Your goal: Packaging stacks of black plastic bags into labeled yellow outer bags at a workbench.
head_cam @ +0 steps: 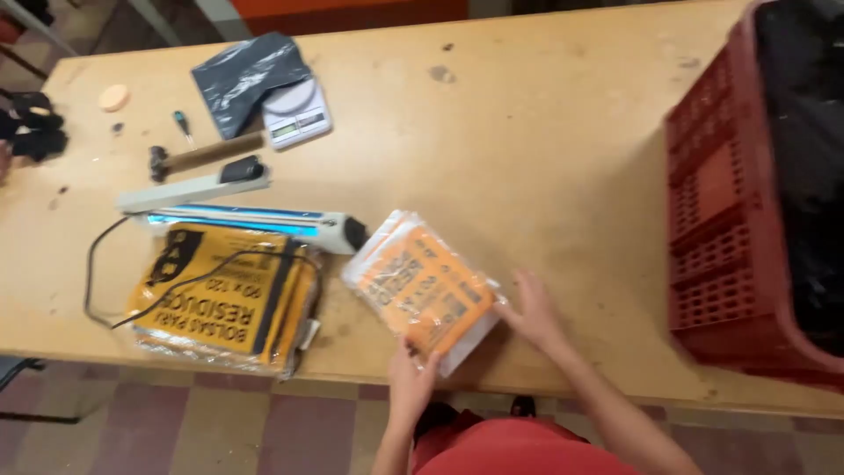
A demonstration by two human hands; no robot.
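A stack of clear plastic packets with orange printed labels (pixel 420 286) lies near the front edge of a wooden table (pixel 527 149). My left hand (pixel 410 376) holds the stack's near corner, thumb on top. My right hand (pixel 533 310) rests flat against the stack's right edge, fingers spread. Left of the stack lies a pile of yellow labelled packets (pixel 224 295), with a black cable draped over it.
A white and blue heat sealer (pixel 246 211) lies behind the yellow pile. Farther back are a hammer (pixel 204 156), a small screwdriver (pixel 183 127), a digital scale (pixel 297 113) under a dark plastic bag (pixel 246 75). A red crate (pixel 730 220) holding black bags stands at the right.
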